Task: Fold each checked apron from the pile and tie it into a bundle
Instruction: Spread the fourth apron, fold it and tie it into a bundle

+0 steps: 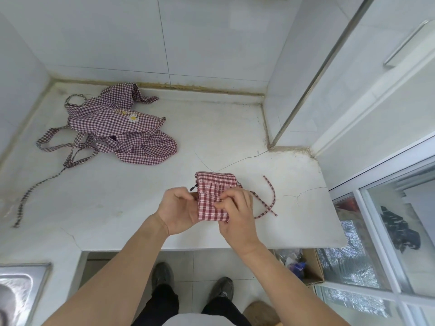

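Just below the centre of the frame, the person holds a folded apron [213, 196] down near the front edge of the counter [223, 132]. It is a small red-checked packet, several layers thick. The left hand [180, 207] is clamped on its left edge, thumb over the top, apparently to keep the layers from springing open. The right hand [235, 208] lies over its right half with fingers curled and pinching the cloth, near where the tie [267, 203] leaves the packet. That tie trails loose to the right in a crossed loop on the counter, not yet wound around the packet, so the folding looks finished and the tying looks like the step in hand. In the upper left, well apart, the pile [117, 130] of unfolded purple-checked aprons lies crumpled near the back wall, its straps straggling toward the left edge. It seems kept clear of the working spot.
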A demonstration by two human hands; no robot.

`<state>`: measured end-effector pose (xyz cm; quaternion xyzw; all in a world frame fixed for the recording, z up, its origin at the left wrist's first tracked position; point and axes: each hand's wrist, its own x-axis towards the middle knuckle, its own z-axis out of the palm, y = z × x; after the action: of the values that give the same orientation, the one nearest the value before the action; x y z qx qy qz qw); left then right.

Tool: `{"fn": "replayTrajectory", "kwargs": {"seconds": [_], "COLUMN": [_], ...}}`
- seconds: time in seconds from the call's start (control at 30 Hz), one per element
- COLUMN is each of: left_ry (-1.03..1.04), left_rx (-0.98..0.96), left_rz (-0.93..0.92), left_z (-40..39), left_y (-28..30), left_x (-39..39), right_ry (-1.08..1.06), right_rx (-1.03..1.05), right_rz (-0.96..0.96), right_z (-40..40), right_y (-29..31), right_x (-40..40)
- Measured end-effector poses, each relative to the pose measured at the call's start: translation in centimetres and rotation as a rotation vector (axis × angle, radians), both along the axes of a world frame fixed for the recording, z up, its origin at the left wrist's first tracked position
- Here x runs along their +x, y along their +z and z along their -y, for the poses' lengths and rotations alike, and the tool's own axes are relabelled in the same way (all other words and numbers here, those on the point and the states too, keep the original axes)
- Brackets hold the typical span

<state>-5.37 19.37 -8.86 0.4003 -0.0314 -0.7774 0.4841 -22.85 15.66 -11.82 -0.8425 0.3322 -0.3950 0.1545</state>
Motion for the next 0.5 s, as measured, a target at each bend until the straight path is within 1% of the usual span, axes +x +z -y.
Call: {"fn": "replayTrajectory", "kwargs": {"seconds": [0.03,0.07,0.17,0.2,0.27,0.3,0.4,0.43,0.5], "left_ry": [0.004,-0.008,-0.064,-0.058,-0.023,-0.009,0.008,0.014,0.030], "left_rx": [-0.006,-0.012,0.008,0.024,0.042,0.032,-0.001,-0.004,-0.009], "left_rz": [-0.016,0.017,0.279,0.341,0.401,0.409,0.411,0.406,0.380], "left_z": [0.0,0.1,0.3,0.3,0.2,0.1,-0.4,-0.6,-0.9], "left_y": [0.2,0.4,0.9,0.9,0.9,0.9,1.4,1.8,2.6], "left_x": [-0.1,-0.2,-0.5,-0.4,0.0,0.3,0.8,0.9,0.9], "right_ry": [0.059,0.122,0.291,0.336,0.363,0.330,0.095,0.034,-0.008], "right_rx": [0.016,0.043,0.177,0.238,0.369,0.400,0.419,0.480,0.660], "right_rz": [-0.028,-0.065,-0.163,-0.164,-0.116,-0.076,0.015,0.031,0.029], "right_z": [-0.1,-0.2,-0.6,-0.7,-0.7,-0.5,0.6,1.1,2.1], "right_y": [0.0,0.0,0.3,0.6,1.7,2.2,3.8,4.3,5.3], "right_x": [-0.2,-0.4,-1.0,-1.3,-1.6,-1.7,-1.9,-2.0,-2.0]}}
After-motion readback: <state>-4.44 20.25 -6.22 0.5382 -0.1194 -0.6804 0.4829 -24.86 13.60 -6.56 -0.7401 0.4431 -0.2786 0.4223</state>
